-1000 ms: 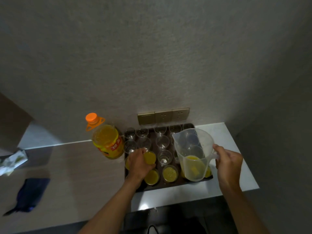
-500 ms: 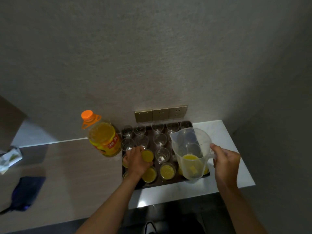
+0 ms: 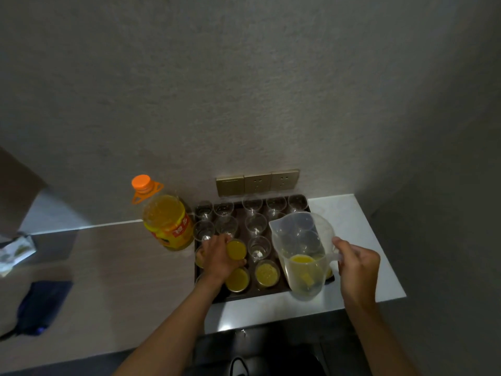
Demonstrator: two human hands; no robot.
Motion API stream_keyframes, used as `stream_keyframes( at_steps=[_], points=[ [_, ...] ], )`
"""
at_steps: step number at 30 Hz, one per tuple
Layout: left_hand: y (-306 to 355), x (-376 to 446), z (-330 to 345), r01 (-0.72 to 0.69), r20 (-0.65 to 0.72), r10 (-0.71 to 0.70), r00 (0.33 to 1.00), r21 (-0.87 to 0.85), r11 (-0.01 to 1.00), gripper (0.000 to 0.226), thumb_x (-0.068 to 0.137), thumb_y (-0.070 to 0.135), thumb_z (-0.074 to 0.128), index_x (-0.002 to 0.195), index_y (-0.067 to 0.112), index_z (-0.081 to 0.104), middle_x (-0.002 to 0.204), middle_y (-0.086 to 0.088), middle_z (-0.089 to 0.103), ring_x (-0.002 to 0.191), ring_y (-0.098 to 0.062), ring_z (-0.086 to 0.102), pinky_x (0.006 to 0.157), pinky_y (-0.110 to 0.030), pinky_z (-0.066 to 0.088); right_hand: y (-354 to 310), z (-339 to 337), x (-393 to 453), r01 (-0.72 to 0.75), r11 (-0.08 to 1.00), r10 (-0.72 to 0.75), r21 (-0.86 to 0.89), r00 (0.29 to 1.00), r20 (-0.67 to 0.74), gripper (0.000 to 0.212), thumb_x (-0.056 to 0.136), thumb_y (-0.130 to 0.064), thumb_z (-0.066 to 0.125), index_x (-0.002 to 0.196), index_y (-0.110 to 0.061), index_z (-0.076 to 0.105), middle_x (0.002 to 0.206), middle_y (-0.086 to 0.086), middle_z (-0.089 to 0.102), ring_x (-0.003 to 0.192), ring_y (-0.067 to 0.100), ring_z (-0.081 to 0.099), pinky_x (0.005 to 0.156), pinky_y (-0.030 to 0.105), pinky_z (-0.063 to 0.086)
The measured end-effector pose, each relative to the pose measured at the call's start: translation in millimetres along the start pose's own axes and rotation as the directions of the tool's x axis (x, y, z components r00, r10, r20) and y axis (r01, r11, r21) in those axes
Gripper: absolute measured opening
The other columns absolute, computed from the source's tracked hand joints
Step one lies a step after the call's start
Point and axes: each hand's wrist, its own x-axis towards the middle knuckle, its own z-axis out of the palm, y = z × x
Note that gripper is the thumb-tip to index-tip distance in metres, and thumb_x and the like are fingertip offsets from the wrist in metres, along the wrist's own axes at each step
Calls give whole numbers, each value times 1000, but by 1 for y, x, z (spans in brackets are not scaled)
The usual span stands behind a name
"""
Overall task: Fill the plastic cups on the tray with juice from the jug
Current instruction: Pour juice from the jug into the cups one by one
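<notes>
- Spillage is the main risk: the jug (image 3: 303, 256) hangs upright above the near right corner of the tray (image 3: 267, 293), close over filled cups, and a hasty tilt could send juice past a small rim onto the white counter (image 3: 360, 240).
- Juice left in the jug looks low, only a shallow yellow pool at the bottom, so a steep tip would probably be needed and the stream could surge out at once.
- The light plastic cups stand packed together; a nudge from the jug's base or a wrist could topple one into its neighbours.
- The left hand (image 3: 217, 257) curls round a filled cup (image 3: 236, 249) in the second row from the front, gripping it from the side; if it squeezes, the thin wall could buckle and slop juice over.
- The right hand (image 3: 357, 263) is clenched round the jug's handle, thumb on top.
- The empty cups (image 3: 256, 223) fill the back rows near the wall sockets (image 3: 257, 183); the juice bottle (image 3: 166, 221) stands just left of the tray.
</notes>
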Motion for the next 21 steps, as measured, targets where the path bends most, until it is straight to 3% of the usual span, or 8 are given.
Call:
stream_keyframes(
  at_steps=[6,10,13,16,19,21],
  points=[
    [1,-7,-7,-34,-17,33,999,-35,999,65,60,45,89,114,35,54,120,7,57,122,-22,44,102,-41,35,-3,1,-7,13,1000,-13,-18,1000,18,47,97,-9,65,58,12,49,46,3,38,44,10,35,47,25,36],
    [-6,-13,-13,-59,-71,48,996,-152,987,62,55,47,83,109,44,52,110,13,61,112,-17,54,99,-46,45,-8,7,-15,-23,1000,23,3,999,46,47,98,-13,65,59,9,51,53,14,44,53,25,43,56,33,42],
    [-10,-22,-24,-136,-134,109,985,-217,967,60,62,31,87,107,44,50,103,17,61,104,-12,59,91,-43,52,-14,15,-25,-29,999,28,15,998,60,48,99,-13,64,53,-5,50,47,2,42,49,13,42,52,29,40],
    [-13,-35,-39,-205,-163,160,973,-310,928,59,69,10,87,111,34,53,101,14,61,97,-3,59,83,-31,53,-15,26,-37,-31,999,28,32,995,101,49,99,-14,63,53,-8,50,45,-4,41,45,7,40,49,23,40],
    [-22,-44,-53,-236,-191,179,965,-343,909,56,72,7,84,115,29,57,108,11,63,101,0,60,84,-26,53,-17,41,-50,-42,997,34,59,990,139,48,99,-15,63,53,-10,51,47,0,42,50,15,40,54,28,37],
    [-30,-50,-63,-238,-211,168,963,-375,896,54,73,7,82,118,27,59,110,12,65,103,-1,61,85,-28,55,-18,52,-57,-38,996,24,79,985,173,48,100,-14,62,53,-10,50,46,-3,41,48,12,38,53,28,35]
  ],
)
